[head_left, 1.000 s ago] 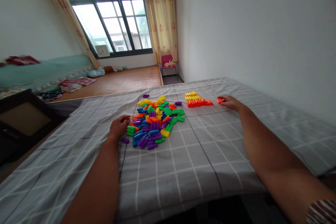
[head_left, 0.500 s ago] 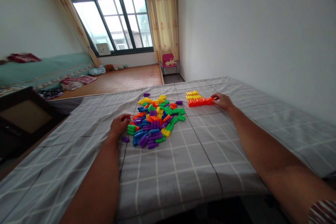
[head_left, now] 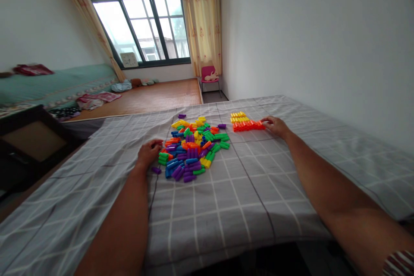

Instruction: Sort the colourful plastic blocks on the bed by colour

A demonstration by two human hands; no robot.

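A mixed heap of short plastic tube pieces (head_left: 192, 154) in purple, blue, green, orange and yellow lies on a grey checked cloth. At its left edge rests my left hand (head_left: 149, 153), fingers loosely bent and a little apart, with no piece visible in it. Right of the heap, yellow pieces (head_left: 239, 117) lie in rows behind a row of orange pieces (head_left: 246, 126). My right hand (head_left: 275, 126) is at the right end of the orange row, its thumb and fingertips closed on the end orange piece (head_left: 260, 124). The fingertips partly cover that piece.
Single purple pieces lie apart behind (head_left: 182, 116) and to the left (head_left: 156, 170) of the heap. A white wall (head_left: 310, 43) rises on the right. Beyond the cloth are a low bed platform (head_left: 164, 93) and a pink chair (head_left: 208, 72); a dark cabinet (head_left: 30, 138) stands left.
The whole view has shifted slightly. Both hands stay in nearly the same places, the left by the heap and the right at the end of the orange row.
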